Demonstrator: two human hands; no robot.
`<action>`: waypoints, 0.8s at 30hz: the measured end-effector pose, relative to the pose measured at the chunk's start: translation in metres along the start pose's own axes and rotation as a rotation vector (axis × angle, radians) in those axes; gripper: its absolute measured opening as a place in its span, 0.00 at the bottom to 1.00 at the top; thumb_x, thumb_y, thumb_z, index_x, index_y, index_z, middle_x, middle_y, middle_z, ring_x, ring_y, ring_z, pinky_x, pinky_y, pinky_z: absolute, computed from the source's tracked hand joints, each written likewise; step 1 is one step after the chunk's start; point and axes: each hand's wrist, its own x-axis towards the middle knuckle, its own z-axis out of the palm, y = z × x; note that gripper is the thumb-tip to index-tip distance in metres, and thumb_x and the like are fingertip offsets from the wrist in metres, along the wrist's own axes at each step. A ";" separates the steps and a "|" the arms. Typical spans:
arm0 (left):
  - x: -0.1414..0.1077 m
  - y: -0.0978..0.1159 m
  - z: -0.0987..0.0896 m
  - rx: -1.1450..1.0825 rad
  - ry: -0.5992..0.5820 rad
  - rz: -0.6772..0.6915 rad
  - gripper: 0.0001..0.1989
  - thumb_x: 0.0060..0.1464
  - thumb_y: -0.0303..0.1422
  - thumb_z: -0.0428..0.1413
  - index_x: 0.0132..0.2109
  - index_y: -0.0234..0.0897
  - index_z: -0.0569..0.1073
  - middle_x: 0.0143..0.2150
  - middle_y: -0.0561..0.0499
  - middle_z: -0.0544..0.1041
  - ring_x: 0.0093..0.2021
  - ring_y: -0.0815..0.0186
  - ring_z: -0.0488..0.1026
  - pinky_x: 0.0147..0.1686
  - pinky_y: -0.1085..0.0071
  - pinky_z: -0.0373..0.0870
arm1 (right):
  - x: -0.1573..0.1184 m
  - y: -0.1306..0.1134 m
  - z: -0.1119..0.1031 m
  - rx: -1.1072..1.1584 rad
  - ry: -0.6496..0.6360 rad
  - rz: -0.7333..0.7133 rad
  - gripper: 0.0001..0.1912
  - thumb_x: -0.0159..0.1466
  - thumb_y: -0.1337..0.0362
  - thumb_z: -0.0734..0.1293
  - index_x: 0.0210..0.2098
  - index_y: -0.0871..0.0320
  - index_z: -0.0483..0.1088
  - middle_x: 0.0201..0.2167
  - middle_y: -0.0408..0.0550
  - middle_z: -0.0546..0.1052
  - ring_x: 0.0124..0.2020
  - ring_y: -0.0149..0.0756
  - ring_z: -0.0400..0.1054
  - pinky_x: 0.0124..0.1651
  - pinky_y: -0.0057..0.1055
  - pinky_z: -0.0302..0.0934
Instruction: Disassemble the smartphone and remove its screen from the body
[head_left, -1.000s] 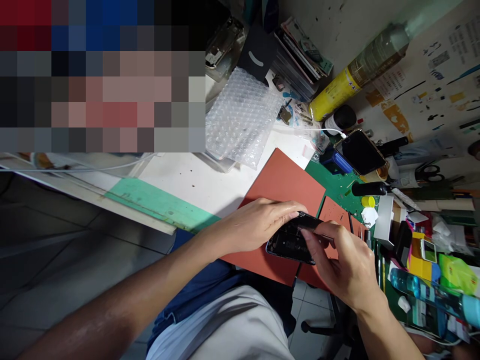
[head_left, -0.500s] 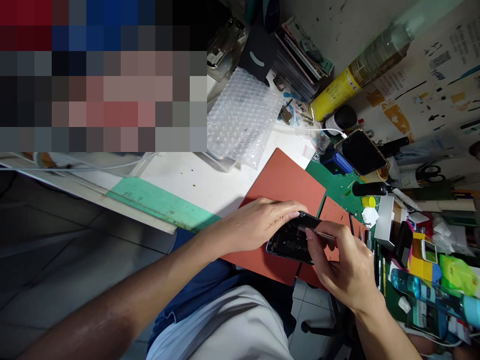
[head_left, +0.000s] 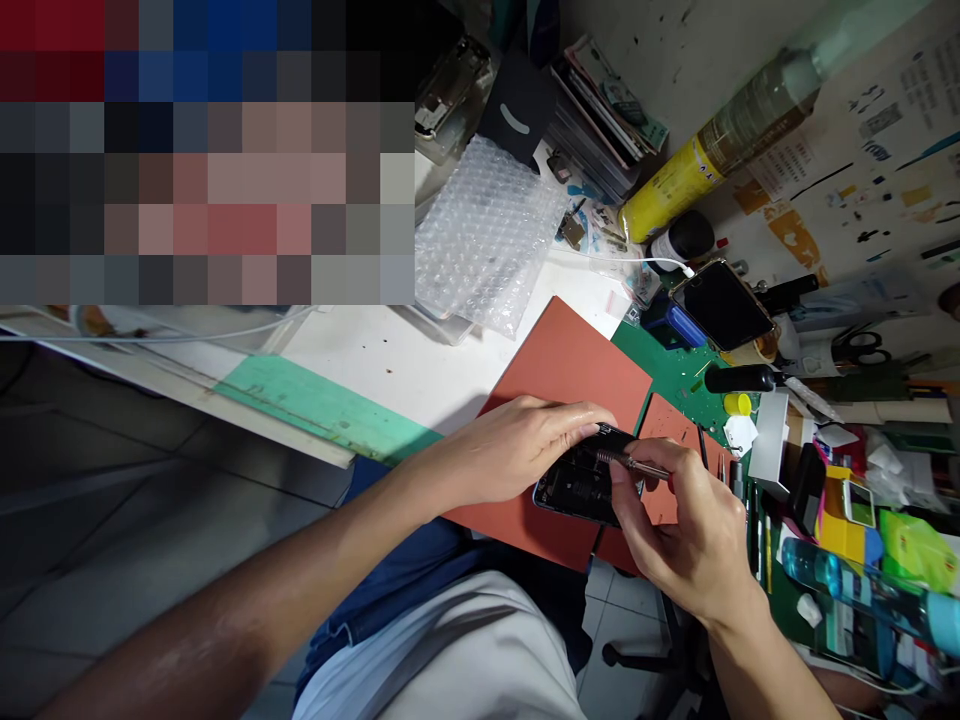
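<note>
An opened smartphone (head_left: 576, 490), its dark insides facing up, lies over a reddish-brown mat (head_left: 570, 360). My left hand (head_left: 532, 440) grips the phone's far left edge, fingers stretched along its top end and thumb on the rim. In my right hand (head_left: 682, 530) a thin metal screwdriver (head_left: 637, 466) is pinched between thumb and index finger. The tool slants low across the phone, its tip end over the upper part of the insides. Whether the tip touches a screw is too small to tell.
Bubble wrap (head_left: 487, 235) lies beyond the mat on the white table. At right are a phone on a white cable (head_left: 724, 305), a black-handled tool (head_left: 739, 378), a yellow cap (head_left: 737, 403) and a blue bottle (head_left: 862, 590). A yellow spray can (head_left: 667, 190) stands behind.
My right thumb and index finger have shifted slightly, showing more of the screwdriver. My left hand and the phone stay in place.
</note>
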 end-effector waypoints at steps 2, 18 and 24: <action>0.000 0.000 0.000 0.005 0.003 0.004 0.18 0.79 0.34 0.43 0.64 0.44 0.74 0.61 0.52 0.83 0.59 0.62 0.82 0.61 0.63 0.75 | 0.000 0.000 0.000 -0.002 0.009 -0.005 0.07 0.73 0.72 0.67 0.48 0.56 0.67 0.34 0.42 0.77 0.26 0.28 0.68 0.29 0.28 0.65; 0.000 -0.002 0.002 0.011 0.012 0.013 0.18 0.79 0.34 0.44 0.64 0.45 0.74 0.61 0.54 0.83 0.60 0.62 0.82 0.61 0.65 0.75 | -0.002 -0.004 0.002 0.018 0.044 0.025 0.09 0.73 0.71 0.68 0.51 0.57 0.68 0.36 0.44 0.80 0.28 0.30 0.74 0.31 0.28 0.70; -0.001 -0.003 0.002 0.004 0.019 0.011 0.18 0.79 0.34 0.44 0.64 0.46 0.74 0.61 0.55 0.83 0.59 0.63 0.82 0.61 0.66 0.75 | -0.004 -0.004 0.003 0.027 0.041 0.030 0.11 0.73 0.71 0.68 0.53 0.57 0.67 0.36 0.45 0.80 0.28 0.31 0.74 0.30 0.28 0.71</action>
